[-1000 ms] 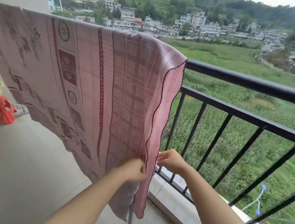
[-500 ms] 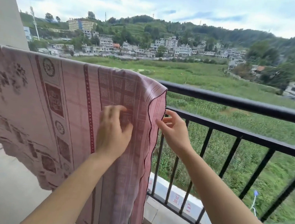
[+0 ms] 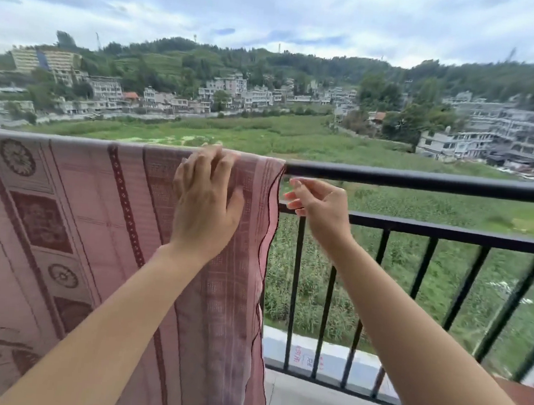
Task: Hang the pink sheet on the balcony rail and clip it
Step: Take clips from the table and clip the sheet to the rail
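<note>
The pink sheet (image 3: 80, 218) hangs draped over the balcony rail (image 3: 422, 181), its fold running along the top bar and its right edge ending where the bare rail begins. The left hand (image 3: 207, 203) lies flat on the cloth just below the fold. Its grip is open, with straight fingers reaching up over the bar and pressing the fabric against it. The right hand (image 3: 321, 207) hovers just beside the dark hem (image 3: 267, 234), fingers loosely curled and holding nothing that can be seen.

The sheet looks thin, soft and light. It hangs in loose waves along the hem and would likely slide on the smooth bar or lift in wind. The best hold is probably the doubled cloth right on the top bar near the corner, where a clip could bite both layers. No clip is in view.
</note>
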